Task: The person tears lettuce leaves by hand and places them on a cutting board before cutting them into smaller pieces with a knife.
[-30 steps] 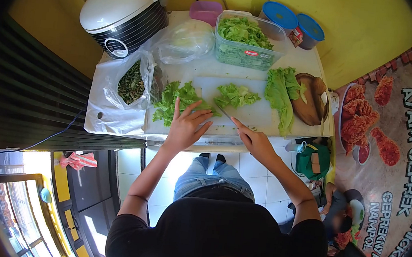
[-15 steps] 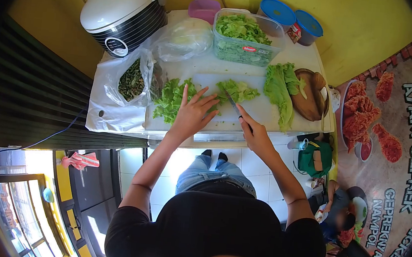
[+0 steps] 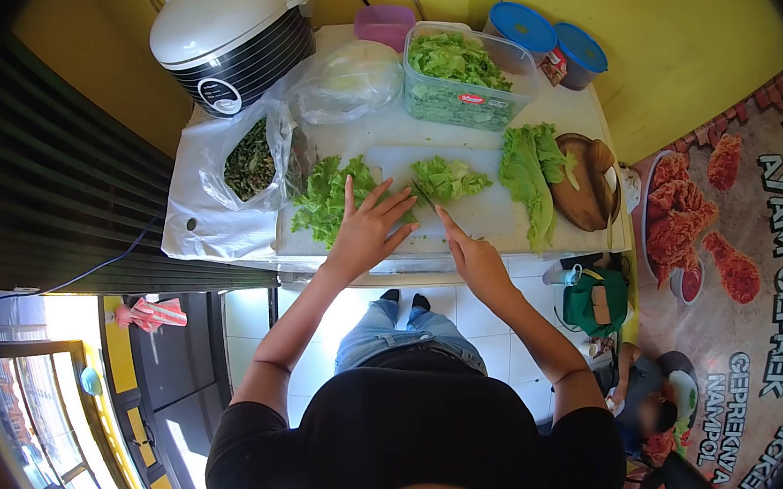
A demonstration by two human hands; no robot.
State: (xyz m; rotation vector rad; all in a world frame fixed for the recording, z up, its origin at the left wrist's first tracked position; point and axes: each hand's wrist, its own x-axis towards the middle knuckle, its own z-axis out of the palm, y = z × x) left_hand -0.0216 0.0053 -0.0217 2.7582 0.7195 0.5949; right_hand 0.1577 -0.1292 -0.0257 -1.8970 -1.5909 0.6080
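Lettuce bunch (image 3: 321, 195): May slide or fan out if pressure falls only on loose leaves. Its right end lies under the left fingers; the bulk lies left of them, on the desk (image 3: 444, 135).
Left hand (image 3: 370, 224): Probable main hazard is a cut, caused by fingertips extended rather than curled near the blade. Fingers spread wide, appearing to press the bunch without gripping it.
Knife (image 3: 423, 194): May skid toward the left fingertips if a leaf shifts beneath it. Blade slants up and left, just beside those fingertips.
Cut lettuce (image 3: 456, 177): May scatter if the blade sweeps sideways. Rests on the cutting board (image 3: 484, 218), right of the left fingers; blade contact cannot be told.
Right hand (image 3: 477, 260): A wrist twist could misdirect the edge. Fingers narrow, closed around the knife handle.
Long leaves (image 3: 528, 178): Could be dragged off if brushed, being near the front edge. Apart from both hands.
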